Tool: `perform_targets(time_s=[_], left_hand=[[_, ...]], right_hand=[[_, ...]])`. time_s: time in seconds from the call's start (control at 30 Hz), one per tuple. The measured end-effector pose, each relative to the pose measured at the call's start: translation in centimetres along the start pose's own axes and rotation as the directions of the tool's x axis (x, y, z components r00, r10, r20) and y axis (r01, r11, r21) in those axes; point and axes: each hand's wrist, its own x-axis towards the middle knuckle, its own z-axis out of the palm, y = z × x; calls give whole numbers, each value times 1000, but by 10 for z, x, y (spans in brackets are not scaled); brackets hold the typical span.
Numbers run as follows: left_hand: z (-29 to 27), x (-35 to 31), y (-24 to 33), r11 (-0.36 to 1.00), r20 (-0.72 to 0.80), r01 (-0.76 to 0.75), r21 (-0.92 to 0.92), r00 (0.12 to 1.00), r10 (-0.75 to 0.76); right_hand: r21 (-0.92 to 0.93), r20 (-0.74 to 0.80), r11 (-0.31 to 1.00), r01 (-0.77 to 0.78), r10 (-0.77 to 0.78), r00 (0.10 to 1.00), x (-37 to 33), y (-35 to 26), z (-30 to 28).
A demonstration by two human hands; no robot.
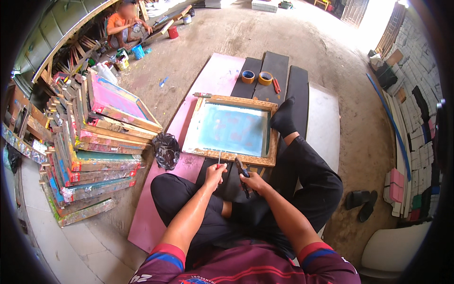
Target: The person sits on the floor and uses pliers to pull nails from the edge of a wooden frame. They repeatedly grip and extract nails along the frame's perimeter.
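In front of my crossed legs lies a wooden screen-printing frame [273,137] with blue-tinted mesh [227,128]. My left hand [215,176] is closed around a thin screwdriver-like tool [219,157] with a reddish handle; its shaft points at the frame's near rail. Just right of it, my right hand [254,183] grips dark-handled pliers [240,165], their head close to the same rail. Whether either tool touches the wood is too small to tell. My socked foot [283,116] rests against the frame's right side.
Two tape rolls [265,78] and a red cutter [276,85] lie beyond the frame. A black plastic bag [166,150] sits left, beside tall stacked printing frames [104,163]. Pink board [146,213] lies underneath. Another person [124,26] squats far left; sandals [362,201] lie right.
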Motion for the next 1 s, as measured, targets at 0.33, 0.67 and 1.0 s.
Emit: perform_targets(time_s=[0.33,0.67,1.0], left_hand=[[-29,14,10,979,30,123,-160,992,-120],[-123,-1,76,986,-150,-45,163,986,70],[-168,-5,71,999,-14,17,44,1000,-17]], right_hand=[[-161,191,987,13,18,981,5,-30,36],[-148,322,986,73,-22,947,34,-98,107],[-206,311,976,75,-7,950,24,-115,134]])
